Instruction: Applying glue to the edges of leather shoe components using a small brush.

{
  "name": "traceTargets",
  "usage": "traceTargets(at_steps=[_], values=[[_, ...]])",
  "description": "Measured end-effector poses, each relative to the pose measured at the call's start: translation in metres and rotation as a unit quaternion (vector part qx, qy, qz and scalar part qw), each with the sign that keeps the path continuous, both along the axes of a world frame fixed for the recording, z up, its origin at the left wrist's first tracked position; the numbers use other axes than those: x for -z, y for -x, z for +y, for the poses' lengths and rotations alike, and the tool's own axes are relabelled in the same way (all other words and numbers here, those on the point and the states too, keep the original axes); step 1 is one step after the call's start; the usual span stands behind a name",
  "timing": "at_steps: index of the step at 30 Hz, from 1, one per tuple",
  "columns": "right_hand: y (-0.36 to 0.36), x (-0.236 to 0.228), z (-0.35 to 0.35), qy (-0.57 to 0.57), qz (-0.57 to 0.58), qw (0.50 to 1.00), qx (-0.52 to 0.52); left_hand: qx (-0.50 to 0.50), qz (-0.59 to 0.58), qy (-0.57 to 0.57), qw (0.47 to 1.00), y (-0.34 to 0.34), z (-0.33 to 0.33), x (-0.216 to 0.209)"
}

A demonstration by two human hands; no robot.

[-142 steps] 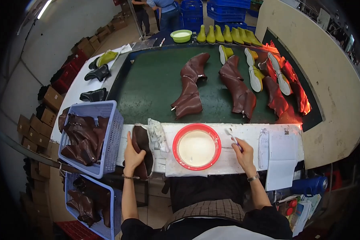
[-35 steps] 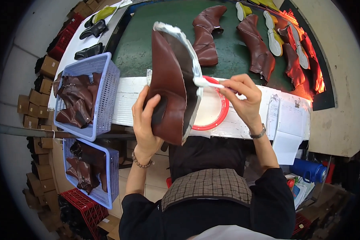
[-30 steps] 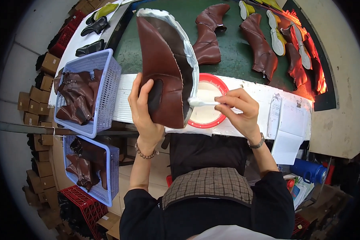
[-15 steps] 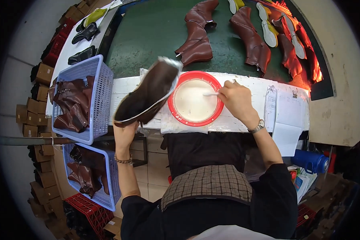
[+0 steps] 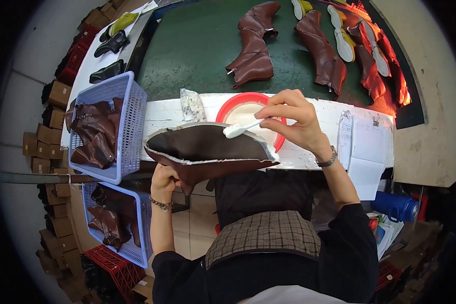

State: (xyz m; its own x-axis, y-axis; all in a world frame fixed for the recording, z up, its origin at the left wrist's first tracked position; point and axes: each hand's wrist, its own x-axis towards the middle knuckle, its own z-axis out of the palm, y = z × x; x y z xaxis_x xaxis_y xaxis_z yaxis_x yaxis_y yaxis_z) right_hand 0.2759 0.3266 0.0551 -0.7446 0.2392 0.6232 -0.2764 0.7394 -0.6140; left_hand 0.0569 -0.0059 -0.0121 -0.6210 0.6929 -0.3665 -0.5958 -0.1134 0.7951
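Note:
My left hand [image 5: 164, 181] is closed on the underside of a dark brown boot upper [image 5: 213, 171], holding it sideways over the near edge of the bench. Its wide opening faces up, with a whitish coating along the rim. In my right hand [image 5: 296, 119], a small white-handled brush [image 5: 235, 130] is pinched between thumb and fingers. The brush's white-coated head meets or hovers just over the boot's far rim; I cannot tell which. Behind the boot is a red bowl [image 5: 227, 105] of creamy white liquid, partly hidden by the boot and my right hand.
Two blue baskets [image 5: 127, 116] with brown boot uppers stand at the left. Across the green work surface [image 5: 187, 55] lie brown boots [image 5: 256, 55] and yellow shoes, lit orange at far right. A clear bag [image 5: 193, 105], papers [image 5: 362, 147] and a blue bottle [image 5: 392, 206] are nearby.
The boot upper has swung from slanting upward to lying nearly level and moved nearer me. The brush has left the bowl and come leftward to the boot's rim.

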Motion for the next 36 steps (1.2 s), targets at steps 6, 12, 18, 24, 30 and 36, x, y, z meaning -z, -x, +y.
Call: traceTargets(at_steps=[6, 12, 18, 24, 30, 36], values=[[-0.025, 0.021, 0.006, 0.014, -0.052, 0.997, 0.054, -0.064, 0.003, -0.062, 0.996, 0.004, -0.004, -0.011], [-0.016, 0.012, 0.003, 0.019, -0.044, 0.998, 0.050, 0.045, 0.033, 0.020, 0.998, -0.004, 0.012, -0.021], [0.006, -0.007, 0.007, -0.002, -0.024, 1.000, -0.007, 0.186, -0.010, 0.025, 0.982, -0.005, 0.022, -0.008], [0.002, -0.014, 0.016, -0.011, -0.055, 0.998, -0.033, 0.235, -0.011, 0.068, 0.970, -0.021, 0.037, -0.040], [0.004, -0.029, 0.020, -0.054, -0.069, 0.995, -0.038, 0.279, 0.048, 0.124, 0.951, -0.039, 0.058, -0.070], [0.012, -0.031, 0.017, -0.097, -0.062, 0.992, -0.049, 0.358, 0.031, 0.150, 0.921, -0.044, 0.070, -0.064]])
